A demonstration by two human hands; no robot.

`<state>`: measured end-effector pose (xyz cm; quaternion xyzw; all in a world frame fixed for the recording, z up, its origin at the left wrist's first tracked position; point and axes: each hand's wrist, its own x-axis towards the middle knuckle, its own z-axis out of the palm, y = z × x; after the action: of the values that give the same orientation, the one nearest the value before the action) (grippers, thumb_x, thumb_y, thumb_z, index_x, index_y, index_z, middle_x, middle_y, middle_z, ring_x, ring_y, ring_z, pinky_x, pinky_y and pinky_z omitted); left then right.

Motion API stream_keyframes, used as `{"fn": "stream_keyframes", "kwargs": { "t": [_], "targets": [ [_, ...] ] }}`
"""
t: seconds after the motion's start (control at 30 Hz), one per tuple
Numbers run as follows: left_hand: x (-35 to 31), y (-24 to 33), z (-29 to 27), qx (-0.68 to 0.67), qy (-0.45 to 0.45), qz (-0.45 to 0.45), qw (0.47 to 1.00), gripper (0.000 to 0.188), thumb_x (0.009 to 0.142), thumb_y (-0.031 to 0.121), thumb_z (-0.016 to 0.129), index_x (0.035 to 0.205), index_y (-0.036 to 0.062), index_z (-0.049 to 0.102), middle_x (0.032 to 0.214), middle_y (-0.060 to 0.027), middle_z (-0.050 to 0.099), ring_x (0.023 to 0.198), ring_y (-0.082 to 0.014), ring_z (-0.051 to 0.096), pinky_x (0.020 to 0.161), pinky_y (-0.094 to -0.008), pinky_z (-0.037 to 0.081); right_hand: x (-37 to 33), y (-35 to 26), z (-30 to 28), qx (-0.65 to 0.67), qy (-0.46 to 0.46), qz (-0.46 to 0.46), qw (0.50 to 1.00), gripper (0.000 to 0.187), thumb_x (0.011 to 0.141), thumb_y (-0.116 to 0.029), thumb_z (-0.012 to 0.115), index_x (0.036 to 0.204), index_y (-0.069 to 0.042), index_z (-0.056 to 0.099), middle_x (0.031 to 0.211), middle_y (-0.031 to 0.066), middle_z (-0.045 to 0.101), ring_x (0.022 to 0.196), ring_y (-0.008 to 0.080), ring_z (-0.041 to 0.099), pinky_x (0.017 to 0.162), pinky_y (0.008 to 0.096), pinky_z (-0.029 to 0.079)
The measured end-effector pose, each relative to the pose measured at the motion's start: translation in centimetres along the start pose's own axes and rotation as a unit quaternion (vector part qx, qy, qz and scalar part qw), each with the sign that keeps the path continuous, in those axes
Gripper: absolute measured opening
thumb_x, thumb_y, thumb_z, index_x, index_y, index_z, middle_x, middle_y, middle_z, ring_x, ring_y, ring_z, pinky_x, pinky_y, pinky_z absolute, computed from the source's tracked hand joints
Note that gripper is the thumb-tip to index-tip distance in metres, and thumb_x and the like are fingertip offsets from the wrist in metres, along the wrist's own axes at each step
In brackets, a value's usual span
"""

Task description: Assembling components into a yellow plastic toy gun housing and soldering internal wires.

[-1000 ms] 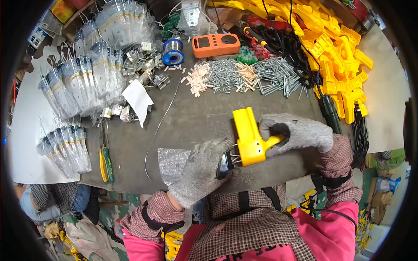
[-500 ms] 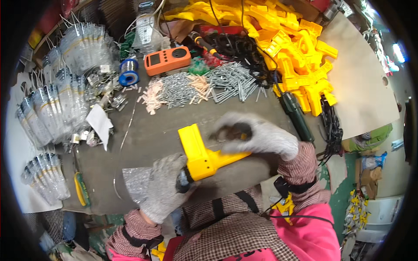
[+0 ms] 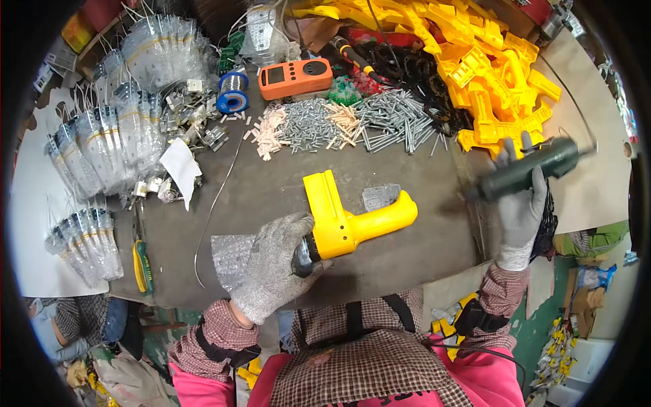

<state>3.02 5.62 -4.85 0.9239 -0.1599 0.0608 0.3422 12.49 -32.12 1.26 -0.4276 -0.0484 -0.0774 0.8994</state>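
Observation:
My left hand (image 3: 278, 268), in a grey knit glove, is closed around the dark rear end of a yellow gun-shaped plastic housing (image 3: 339, 220). The housing lies low over the table, its handle pointing right. My right hand (image 3: 521, 210), gloved too, grips a dark green electric screwdriver (image 3: 532, 168) off to the right, raised and tilted, its left end blurred. Beside my left hand lies a clear bubble-wrap piece (image 3: 229, 254). A small clear plastic part (image 3: 380, 197) sits just behind the housing's handle.
Loose screws (image 3: 400, 119) and pale pegs (image 3: 270, 136) are heaped at the back, before an orange meter (image 3: 295, 78). More yellow housings (image 3: 502, 88) pile at the back right. Bagged parts (image 3: 102, 156), a solder spool (image 3: 232, 93) and yellow-green cutters (image 3: 142, 266) occupy the left.
My right hand has left the yellow housing, moved right and picked up the electric screwdriver from the table. My left hand keeps hold of the housing. The view has shifted slightly.

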Motion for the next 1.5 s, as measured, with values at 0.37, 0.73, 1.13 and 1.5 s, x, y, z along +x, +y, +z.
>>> {"fn": "stream_keyframes", "kwargs": {
  "t": [0.37,0.73,1.13,1.5],
  "targets": [
    [0.7,0.6,-0.3,0.038,-0.015,0.008,0.999,0.07,0.068,0.029,0.089,0.126,0.003,0.058,0.123,-0.0213,0.061,0.114,-0.0423,0.058,0.099,-0.0493,0.045,-1.2,10.4,3.4,0.376,0.03,0.061,0.924,0.033,0.096,-0.029,0.064,0.121,-0.011,0.053,0.103,0.0044,0.054,0.091,0.0141,0.055,0.097,0.0397,0.044],
    [0.9,0.7,-0.6,0.023,-0.04,-0.021,0.999,0.068,0.068,0.026,0.088,0.124,0.0017,0.059,0.123,-0.0214,0.061,0.114,-0.0416,0.058,0.101,-0.048,0.044,-1.6,11.3,4.3,0.298,0.034,0.044,0.953,0.036,0.094,-0.029,0.067,0.122,-0.011,0.051,0.1,0.0027,0.056,0.088,0.0121,0.054,0.095,0.0392,0.044],
    [2.2,0.4,-1.0,-0.042,-0.124,-0.078,0.988,0.061,0.077,0.029,0.08,0.126,0.0002,0.057,0.126,-0.0227,0.059,0.117,-0.0427,0.056,0.102,-0.049,0.042,-0.9,11.6,5.3,0.374,-0.008,0.073,0.924,0.03,0.091,-0.02,0.073,0.109,-0.012,0.05,0.094,-0.0005,0.047,0.085,0.0124,0.05,0.097,0.0364,0.04],
    [0.8,-0.4,-0.7,-0.023,-0.117,-0.053,0.991,0.065,0.08,0.03,0.078,0.131,-0.0002,0.052,0.13,-0.0234,0.056,0.119,-0.0431,0.054,0.102,-0.05,0.042,-0.6,12.2,5.7,0.39,-0.015,0.084,0.917,0.033,0.091,-0.023,0.075,0.11,-0.012,0.051,0.092,0.0003,0.049,0.085,0.0132,0.052,0.1,0.0394,0.04]
  ]
}}
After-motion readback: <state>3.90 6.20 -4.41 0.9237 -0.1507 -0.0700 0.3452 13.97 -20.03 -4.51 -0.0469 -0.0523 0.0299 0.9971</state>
